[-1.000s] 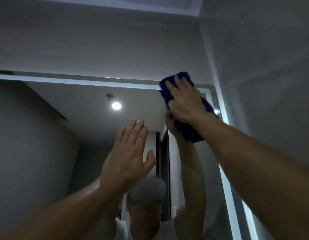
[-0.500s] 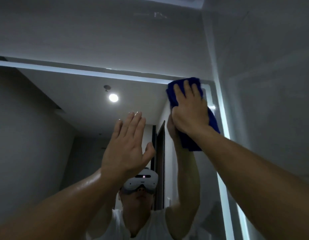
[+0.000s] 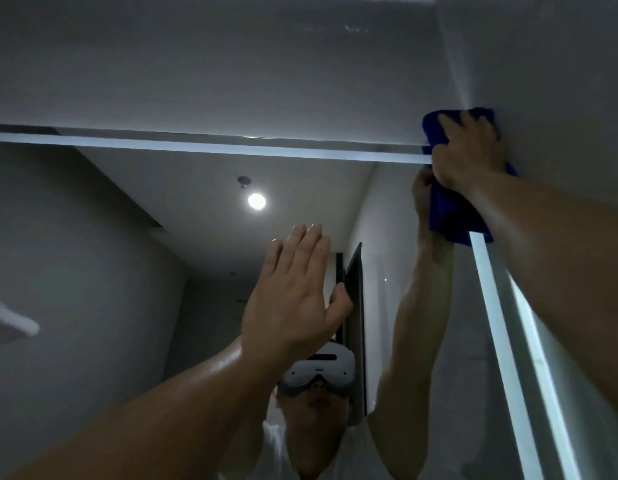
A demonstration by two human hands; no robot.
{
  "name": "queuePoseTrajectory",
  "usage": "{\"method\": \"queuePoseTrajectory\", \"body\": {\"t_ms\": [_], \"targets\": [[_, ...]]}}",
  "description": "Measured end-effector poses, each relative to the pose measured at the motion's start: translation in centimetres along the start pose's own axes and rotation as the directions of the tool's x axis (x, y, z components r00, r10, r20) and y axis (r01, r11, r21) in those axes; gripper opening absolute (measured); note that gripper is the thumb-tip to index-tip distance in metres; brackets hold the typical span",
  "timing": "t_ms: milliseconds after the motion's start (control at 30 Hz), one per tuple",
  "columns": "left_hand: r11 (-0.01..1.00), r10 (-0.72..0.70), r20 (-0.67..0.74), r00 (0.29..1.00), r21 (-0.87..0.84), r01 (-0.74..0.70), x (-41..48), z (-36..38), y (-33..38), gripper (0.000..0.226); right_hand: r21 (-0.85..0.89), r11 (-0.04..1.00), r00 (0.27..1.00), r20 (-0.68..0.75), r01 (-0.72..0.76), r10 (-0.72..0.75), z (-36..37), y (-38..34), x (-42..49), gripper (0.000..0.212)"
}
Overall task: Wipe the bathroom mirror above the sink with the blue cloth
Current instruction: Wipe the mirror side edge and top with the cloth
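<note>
1. The blue cloth (image 3: pixel 446 220) is up in the top right corner of the mirror (image 3: pixel 127 237), where the glass meets the side wall (image 3: pixel 560 81). It looks soft and bunched up.
2. Most of the cloth is hidden under the right hand (image 3: pixel 467 150). Only a bit pokes out above the fingers and a bigger flap hangs below the wrist.
3. The right hand's fingers bend over the cloth and hold it tight against the corner.
4. The mirror is flat and shiny. A thin bright strip (image 3: pixel 196 147) runs along its top and down its right side. Its left side and bottom are cut off.
5. The left hand (image 3: pixel 293 299) is flat, with straight fingers close together and nothing in it. It is in front of the glass, well apart from the cloth. I cannot tell if it touches the glass.
6. In the glass I see both arms, a white headset (image 3: pixel 318 370), a white shirt, a round lamp (image 3: pixel 256 201) and a dark door frame (image 3: pixel 356 306).
7. A white thing (image 3: pixel 9 323) at the left edge is too blurry to name.
8. The wall (image 3: pixel 231 64) above the mirror is plain, smooth and grey.
</note>
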State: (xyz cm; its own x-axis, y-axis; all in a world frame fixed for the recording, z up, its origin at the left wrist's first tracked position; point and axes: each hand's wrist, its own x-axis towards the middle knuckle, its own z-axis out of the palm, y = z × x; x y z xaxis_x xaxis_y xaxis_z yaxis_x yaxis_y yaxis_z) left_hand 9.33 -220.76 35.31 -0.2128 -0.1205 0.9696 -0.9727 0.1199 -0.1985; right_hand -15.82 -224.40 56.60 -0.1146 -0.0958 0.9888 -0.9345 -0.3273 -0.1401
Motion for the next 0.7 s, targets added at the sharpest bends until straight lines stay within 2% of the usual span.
{"method": "queuePoseTrajectory", "body": {"t_ms": [133,267,367,567,700], "targets": [[1.0,-0.005,-0.011,1.0,0.013,0.005,0.0,0.2,0.0,0.081,0.011,0.981,0.977,0.092,0.192,-0.192,-0.1,1.6,0.9,0.08],[0.999,0.011,-0.011,1.0,0.036,-0.011,0.0,0.1,0.0,0.079,0.115,0.953,0.95,0.108,0.281,-0.293,-0.6,1.4,-2.3,0.076],[0.997,0.027,0.009,1.0,0.066,-0.028,-0.1,-0.2,0.2,0.079,0.149,0.949,0.948,0.114,0.279,-0.297,-1.0,1.5,-5.7,0.075],[0.992,0.077,-0.039,0.996,0.105,-0.073,-1.1,-1.1,0.9,0.067,0.125,0.959,0.96,0.085,0.256,-0.267,-0.5,1.9,-13.8,0.072],[0.992,0.119,-0.053,0.991,0.047,-0.117,-4.2,-0.7,2.8,0.064,0.148,0.961,0.969,0.041,0.235,-0.243,0.9,2.7,-18.4,0.067]]}}
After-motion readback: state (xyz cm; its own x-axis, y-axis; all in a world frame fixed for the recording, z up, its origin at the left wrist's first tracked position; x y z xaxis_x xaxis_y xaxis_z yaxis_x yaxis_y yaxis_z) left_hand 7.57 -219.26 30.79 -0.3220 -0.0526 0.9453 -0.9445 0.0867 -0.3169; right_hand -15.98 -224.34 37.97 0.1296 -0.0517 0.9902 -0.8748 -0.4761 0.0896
